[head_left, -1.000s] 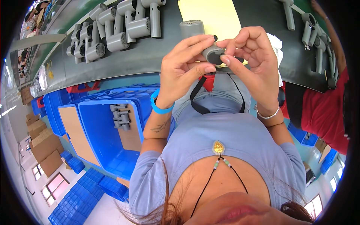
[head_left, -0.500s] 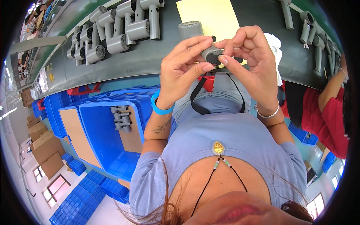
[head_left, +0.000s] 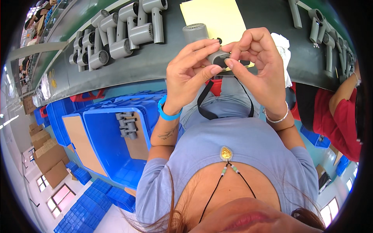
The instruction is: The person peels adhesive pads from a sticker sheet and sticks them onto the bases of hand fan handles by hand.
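Over the near edge of the workbench, my left hand (head_left: 193, 70) grips a grey rounded plastic part (head_left: 214, 57) with a dark end face. The fingers lie over its far side and the thumb is below. My right hand (head_left: 259, 64) is pinched at that dark end, thumb tip and index finger against it. Just beyond my left fingers is a grey cylindrical fan-like head (head_left: 194, 34) with a vented end; whether it joins the held part is hidden. A small black round piece (head_left: 219, 40) shows above my left fingertips.
Yellow paper (head_left: 221, 17) lies on the dark workbench (head_left: 155, 64), with white crumpled material (head_left: 284, 54) to its right. Grey fan-shaped housings (head_left: 142, 34) stand in groups left and right. Blue bins (head_left: 112, 143) are at lower left; a co-worker's arm (head_left: 344, 95) is at right.
My hands keep nearly the same hold on the grey part. The view has shifted slightly, and the bench things appear a little lower and further left.
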`<action>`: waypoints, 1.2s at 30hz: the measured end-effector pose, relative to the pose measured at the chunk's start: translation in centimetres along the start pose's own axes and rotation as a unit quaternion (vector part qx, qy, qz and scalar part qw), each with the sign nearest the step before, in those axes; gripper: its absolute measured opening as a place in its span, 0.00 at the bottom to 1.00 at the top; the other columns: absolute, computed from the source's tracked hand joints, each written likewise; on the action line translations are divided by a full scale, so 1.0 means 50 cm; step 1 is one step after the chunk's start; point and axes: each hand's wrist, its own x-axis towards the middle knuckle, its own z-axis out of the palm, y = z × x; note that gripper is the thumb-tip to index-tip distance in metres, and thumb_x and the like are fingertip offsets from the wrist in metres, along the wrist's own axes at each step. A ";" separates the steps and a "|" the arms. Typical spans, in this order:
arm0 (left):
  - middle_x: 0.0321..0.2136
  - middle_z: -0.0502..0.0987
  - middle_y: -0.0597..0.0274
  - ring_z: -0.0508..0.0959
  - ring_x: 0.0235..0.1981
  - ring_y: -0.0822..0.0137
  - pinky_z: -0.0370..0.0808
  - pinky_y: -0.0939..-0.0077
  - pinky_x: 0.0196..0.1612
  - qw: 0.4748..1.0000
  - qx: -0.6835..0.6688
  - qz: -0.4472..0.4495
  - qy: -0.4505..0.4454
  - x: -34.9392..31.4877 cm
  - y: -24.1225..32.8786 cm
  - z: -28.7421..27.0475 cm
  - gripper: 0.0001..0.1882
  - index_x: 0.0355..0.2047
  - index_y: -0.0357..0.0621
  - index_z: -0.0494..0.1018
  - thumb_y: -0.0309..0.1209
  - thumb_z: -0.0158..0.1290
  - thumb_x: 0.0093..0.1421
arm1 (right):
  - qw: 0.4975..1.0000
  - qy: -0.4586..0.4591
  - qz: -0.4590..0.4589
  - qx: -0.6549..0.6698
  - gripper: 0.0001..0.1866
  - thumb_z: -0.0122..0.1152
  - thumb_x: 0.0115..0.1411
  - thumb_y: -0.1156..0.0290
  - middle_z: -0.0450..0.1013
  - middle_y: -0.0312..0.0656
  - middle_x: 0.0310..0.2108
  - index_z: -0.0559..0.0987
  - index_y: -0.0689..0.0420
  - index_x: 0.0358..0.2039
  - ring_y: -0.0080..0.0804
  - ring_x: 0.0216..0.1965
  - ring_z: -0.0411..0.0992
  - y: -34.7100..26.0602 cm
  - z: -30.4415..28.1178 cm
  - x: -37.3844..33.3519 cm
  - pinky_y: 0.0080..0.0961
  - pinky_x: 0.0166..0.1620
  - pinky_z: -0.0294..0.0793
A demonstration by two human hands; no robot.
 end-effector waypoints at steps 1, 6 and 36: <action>0.52 0.71 0.50 0.77 0.34 0.74 0.77 0.82 0.36 1.000 -0.004 -0.006 0.002 0.000 0.002 0.001 0.20 0.50 0.33 0.74 0.17 0.58 0.55 | 1.000 0.001 0.000 0.000 0.17 0.59 0.54 0.86 0.71 0.38 0.31 0.65 0.59 0.41 0.26 0.43 0.74 -0.001 0.000 0.000 0.21 0.45 0.73; 0.51 0.71 0.50 0.77 0.35 0.74 0.78 0.82 0.36 1.000 0.004 0.000 0.009 0.000 0.001 0.003 0.20 0.50 0.32 0.74 0.17 0.58 0.56 | 1.000 0.010 -0.003 -0.028 0.17 0.59 0.54 0.86 0.71 0.38 0.31 0.65 0.59 0.41 0.26 0.42 0.74 -0.003 0.004 -0.001 0.20 0.44 0.74; 0.49 0.72 0.51 0.77 0.33 0.75 0.81 0.81 0.36 0.997 0.064 0.011 0.029 -0.007 0.013 0.012 0.17 0.47 0.30 0.74 0.15 0.56 0.56 | 0.906 0.063 -0.118 -0.402 0.22 0.66 0.49 0.78 0.73 0.37 0.30 0.70 0.57 0.44 0.32 0.36 0.73 -0.048 0.002 0.004 0.28 0.47 0.67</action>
